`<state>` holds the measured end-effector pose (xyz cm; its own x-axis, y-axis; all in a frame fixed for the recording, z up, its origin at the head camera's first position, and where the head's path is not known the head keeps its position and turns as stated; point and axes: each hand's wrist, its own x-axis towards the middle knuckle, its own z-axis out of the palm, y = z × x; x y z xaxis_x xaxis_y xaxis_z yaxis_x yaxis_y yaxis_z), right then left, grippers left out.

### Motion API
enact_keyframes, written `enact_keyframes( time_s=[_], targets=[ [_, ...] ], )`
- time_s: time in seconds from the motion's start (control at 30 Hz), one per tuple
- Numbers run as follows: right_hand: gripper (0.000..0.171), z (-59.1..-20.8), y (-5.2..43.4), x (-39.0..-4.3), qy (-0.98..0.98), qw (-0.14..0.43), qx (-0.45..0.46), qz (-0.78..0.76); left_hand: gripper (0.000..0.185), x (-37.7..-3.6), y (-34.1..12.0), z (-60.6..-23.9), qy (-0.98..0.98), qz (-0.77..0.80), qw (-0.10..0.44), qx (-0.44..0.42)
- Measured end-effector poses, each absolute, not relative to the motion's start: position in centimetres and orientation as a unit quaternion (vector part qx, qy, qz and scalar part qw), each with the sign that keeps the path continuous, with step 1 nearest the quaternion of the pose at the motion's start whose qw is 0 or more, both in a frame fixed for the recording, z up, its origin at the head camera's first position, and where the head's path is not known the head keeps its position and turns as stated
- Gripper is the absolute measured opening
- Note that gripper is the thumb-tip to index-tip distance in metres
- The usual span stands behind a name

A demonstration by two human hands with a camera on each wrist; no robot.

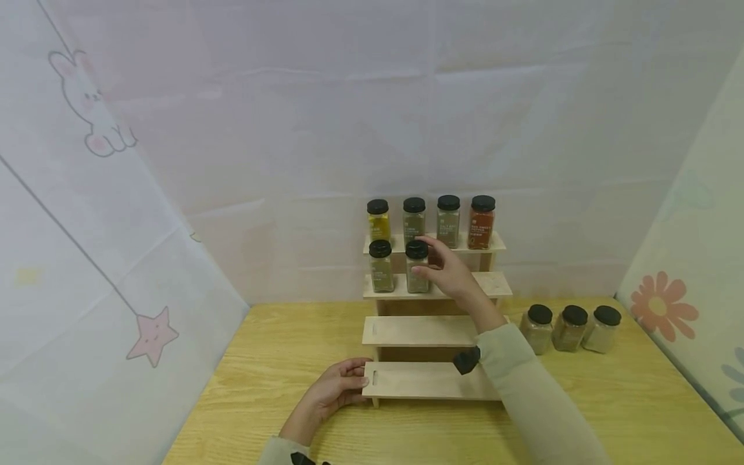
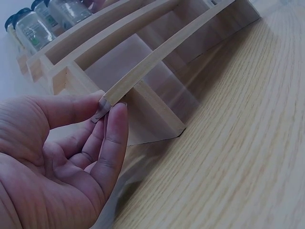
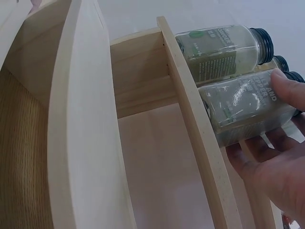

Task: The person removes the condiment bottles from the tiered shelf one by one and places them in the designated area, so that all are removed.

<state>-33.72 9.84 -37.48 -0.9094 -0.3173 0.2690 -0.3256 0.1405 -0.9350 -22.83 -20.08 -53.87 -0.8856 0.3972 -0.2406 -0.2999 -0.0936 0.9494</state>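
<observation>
A stepped wooden rack [image 1: 430, 329] with four shelves stands on the table. Its top shelf carries a row of black-lidded spice jars [image 1: 448, 221]. On the second shelf stand two jars at the left. My right hand [image 1: 424, 257] grips the right one, a greenish spice jar [image 1: 416, 276], thumb on one side and fingers on the other. The right wrist view shows this jar [image 3: 248, 109] in my right hand [image 3: 279, 129] beside its neighbour [image 3: 221, 45]. My left hand [image 1: 351, 381] pinches the left end of the bottom shelf [image 1: 430, 381], which the left wrist view shows between thumb and fingers [image 2: 114, 119].
Three more jars [image 1: 572, 328] stand in a row on the wooden table [image 1: 639, 400] to the right of the rack. Pale printed sheets wall in the back and both sides. The third shelf [image 1: 418, 330] holds nothing.
</observation>
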Motion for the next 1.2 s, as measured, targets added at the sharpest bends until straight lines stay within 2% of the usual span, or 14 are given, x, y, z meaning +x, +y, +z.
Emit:
enact_keyframes(
  time_s=[0.57,1.2],
  targets=[
    [0.07,-37.0,13.6,-30.1,-0.744,0.067,0.226,0.625,0.062,-22.9,-19.8,-53.9,0.627,0.741,0.235,0.042],
    [0.068,-37.3,21.2,-26.1,-0.769,0.092,0.227,0.59,0.066,-22.8,-20.1,-54.2,0.621,0.745,0.238,0.046]
  ],
)
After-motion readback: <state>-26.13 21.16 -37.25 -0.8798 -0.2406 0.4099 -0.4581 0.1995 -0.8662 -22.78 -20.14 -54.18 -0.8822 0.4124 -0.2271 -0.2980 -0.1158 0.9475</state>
